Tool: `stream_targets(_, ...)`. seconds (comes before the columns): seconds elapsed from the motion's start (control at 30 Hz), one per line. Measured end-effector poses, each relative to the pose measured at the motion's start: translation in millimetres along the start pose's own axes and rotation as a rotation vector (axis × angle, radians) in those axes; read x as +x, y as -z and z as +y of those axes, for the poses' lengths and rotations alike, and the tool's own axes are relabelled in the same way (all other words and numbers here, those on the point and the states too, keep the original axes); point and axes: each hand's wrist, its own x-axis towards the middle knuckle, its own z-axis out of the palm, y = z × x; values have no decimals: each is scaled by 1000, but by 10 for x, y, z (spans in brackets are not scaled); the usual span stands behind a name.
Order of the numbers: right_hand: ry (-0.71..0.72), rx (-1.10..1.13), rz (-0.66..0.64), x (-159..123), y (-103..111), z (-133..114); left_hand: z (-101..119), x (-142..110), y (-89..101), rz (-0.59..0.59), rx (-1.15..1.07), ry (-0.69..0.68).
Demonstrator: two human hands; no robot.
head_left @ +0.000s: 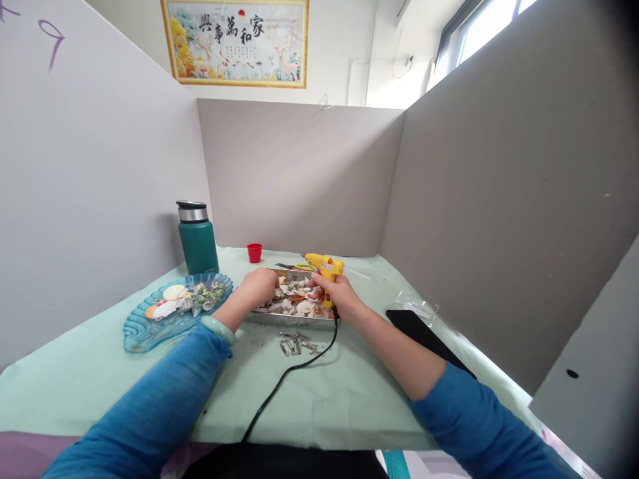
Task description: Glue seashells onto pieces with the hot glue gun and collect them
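My right hand (339, 296) is wrapped round the handle of a yellow hot glue gun (325, 266), its nozzle pointing away to the left. A black cord (294, 367) runs from the grip toward the table's front edge. Below the gun lies a shallow metal tray (294, 319) filled with mixed seashells (289, 303). Over the tray's left end, my left hand (259, 286) is closed with curled fingers; what they hold, if anything, is hidden. Just in front of the tray is a small pile of silvery metal clips or pins (295, 344).
A blue shell-shaped glass dish (144, 336) with shells stands at left, near a green bottle (198, 243). Behind the tray are a red cup (254, 253) and yellow-handled scissors (302, 267). At right lie a black flat object (424, 339) and clear plastic bag (414, 305). Grey partitions (299, 173) enclose the table.
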Motion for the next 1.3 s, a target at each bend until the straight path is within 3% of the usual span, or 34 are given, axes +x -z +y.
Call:
stream_targets(0.17,-4,-20,1,-17,-12,-18,211,-53,-29,-69,-18,-110)
stream_targets(0.3,-6,-12,-9,-12,-12,-10,384,-58,-111,-69,66,-33)
stream_targets(0.4,2,-14,-13,1,-3,6,331,-13,-151,-58,15,-30)
stream_targets(0.5,5,-15,-12,6,7,12,166,43,-136,-54,-226,-25)
stream_targets(0.57,2,-17,-8,2,8,5,71,61,-101,-91,-559,36)
stream_targets(0.67,4,-21,-4,-12,1,-11,21,45,-38,-228,-1187,115)
stream_targets(0.77,6,-16,3,-19,-4,-20,50,7,14,-365,-1588,91)
stream_targets(1.03,26,-23,-6,-2,16,8,94,-27,65,-507,-1870,61)
stream_targets(1.2,37,-11,-14,-13,8,-2,132,-46,62,-573,-1931,8)
stream_targets(1.3,65,11,-1,-27,-7,-26,150,-53,55,-552,-1926,10)
